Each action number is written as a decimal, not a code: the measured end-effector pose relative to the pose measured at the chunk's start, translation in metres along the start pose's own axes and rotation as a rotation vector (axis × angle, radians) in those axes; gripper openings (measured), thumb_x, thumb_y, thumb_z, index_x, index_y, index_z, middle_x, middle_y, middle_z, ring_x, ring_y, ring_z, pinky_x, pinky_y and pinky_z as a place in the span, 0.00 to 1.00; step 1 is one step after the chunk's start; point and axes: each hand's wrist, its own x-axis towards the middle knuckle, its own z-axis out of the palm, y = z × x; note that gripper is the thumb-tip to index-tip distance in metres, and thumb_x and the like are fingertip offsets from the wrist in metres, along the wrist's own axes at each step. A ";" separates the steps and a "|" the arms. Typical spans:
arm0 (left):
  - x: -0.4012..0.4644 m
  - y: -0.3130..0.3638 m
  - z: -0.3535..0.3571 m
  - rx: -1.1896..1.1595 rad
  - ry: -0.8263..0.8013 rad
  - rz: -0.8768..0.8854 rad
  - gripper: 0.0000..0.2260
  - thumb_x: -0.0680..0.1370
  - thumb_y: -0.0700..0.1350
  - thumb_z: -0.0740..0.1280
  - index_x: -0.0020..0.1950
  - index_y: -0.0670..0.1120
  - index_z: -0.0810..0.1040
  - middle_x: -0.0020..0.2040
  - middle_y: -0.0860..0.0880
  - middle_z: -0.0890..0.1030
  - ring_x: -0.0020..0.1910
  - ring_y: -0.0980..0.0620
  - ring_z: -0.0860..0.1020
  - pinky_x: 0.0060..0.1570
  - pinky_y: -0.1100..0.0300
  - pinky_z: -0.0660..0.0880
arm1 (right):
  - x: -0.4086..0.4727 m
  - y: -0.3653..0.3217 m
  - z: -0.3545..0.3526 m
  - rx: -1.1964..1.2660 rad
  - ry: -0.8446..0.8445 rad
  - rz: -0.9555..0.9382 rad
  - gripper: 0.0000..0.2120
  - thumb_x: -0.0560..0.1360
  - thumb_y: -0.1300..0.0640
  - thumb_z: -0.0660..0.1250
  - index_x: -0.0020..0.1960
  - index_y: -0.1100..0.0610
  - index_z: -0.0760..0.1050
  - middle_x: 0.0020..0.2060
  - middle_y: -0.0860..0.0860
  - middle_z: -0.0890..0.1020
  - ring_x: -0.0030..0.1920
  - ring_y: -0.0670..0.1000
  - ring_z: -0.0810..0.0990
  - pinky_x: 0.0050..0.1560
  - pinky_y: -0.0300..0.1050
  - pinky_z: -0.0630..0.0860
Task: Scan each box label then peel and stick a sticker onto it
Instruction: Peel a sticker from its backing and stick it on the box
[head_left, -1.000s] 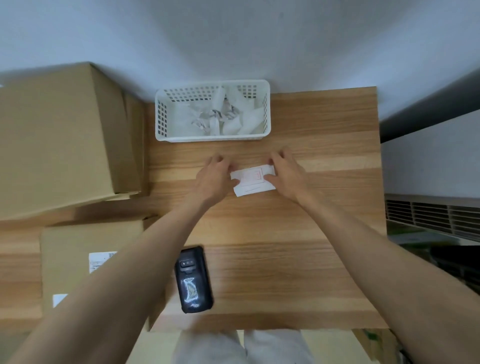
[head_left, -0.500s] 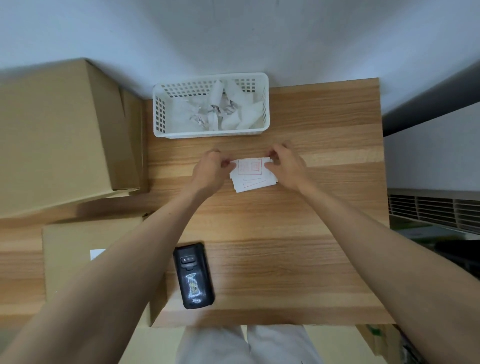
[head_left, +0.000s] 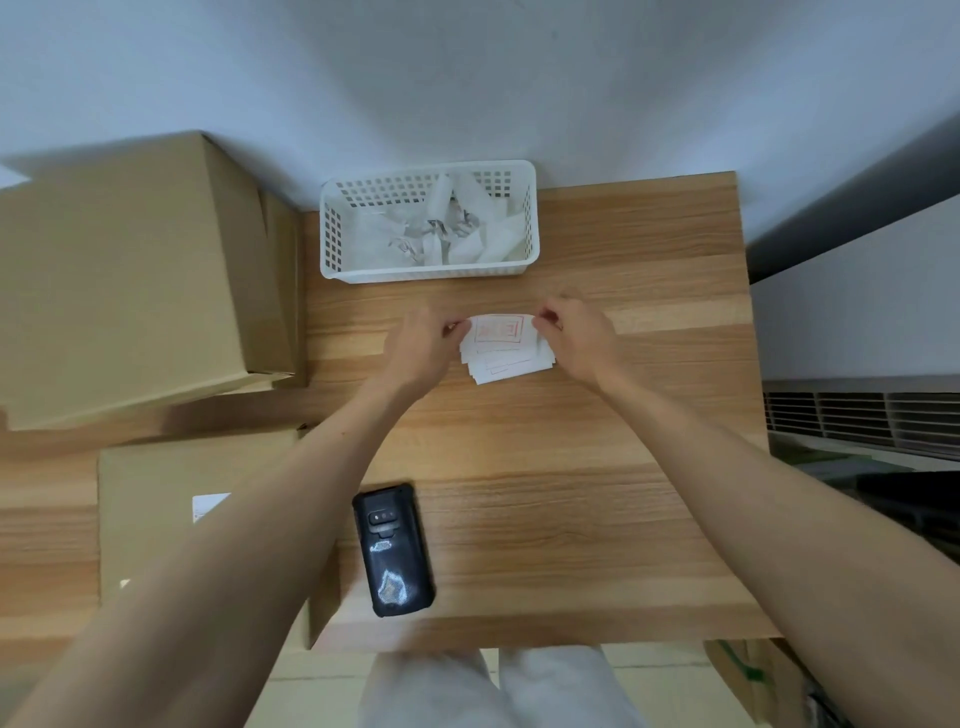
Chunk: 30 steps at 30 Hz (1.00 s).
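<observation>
The sticker (head_left: 500, 331) sat atop a small fanned stack (head_left: 506, 364) toward the tabletop's (head_left: 597, 467) far edge, below the basket (head_left: 332, 244). The left hand (head_left: 421, 345) and right hand (head_left: 576, 338) pinched its ends. Thin and floppy, it probably peels best from a corner.

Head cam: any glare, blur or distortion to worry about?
Head view: wide-angle bending curves the light wooden table's edges; glare patches sit on the black handheld scanner's screen; red print on the white sticker sheets is too soft to read; both forearms smear near the frame's bottom; lighting even, shadows faint.
</observation>
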 end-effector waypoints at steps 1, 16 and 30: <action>-0.002 0.001 0.000 0.006 0.012 0.011 0.17 0.84 0.46 0.62 0.34 0.49 0.74 0.34 0.49 0.78 0.31 0.52 0.70 0.31 0.58 0.62 | -0.001 0.001 0.000 -0.020 0.009 -0.002 0.10 0.83 0.55 0.62 0.53 0.58 0.81 0.50 0.49 0.75 0.46 0.52 0.77 0.44 0.45 0.66; -0.044 0.012 -0.056 -0.321 0.124 0.023 0.10 0.86 0.44 0.58 0.50 0.43 0.75 0.38 0.48 0.75 0.35 0.53 0.69 0.36 0.57 0.65 | -0.031 -0.051 -0.015 0.530 0.028 0.175 0.04 0.79 0.58 0.69 0.50 0.57 0.82 0.46 0.52 0.85 0.36 0.41 0.78 0.37 0.41 0.73; -0.209 0.024 -0.191 -0.494 0.249 0.282 0.11 0.84 0.44 0.60 0.46 0.40 0.76 0.40 0.45 0.79 0.37 0.53 0.76 0.37 0.52 0.74 | -0.199 -0.199 -0.074 0.796 0.129 -0.056 0.03 0.76 0.61 0.71 0.45 0.59 0.83 0.42 0.54 0.86 0.24 0.49 0.66 0.30 0.47 0.72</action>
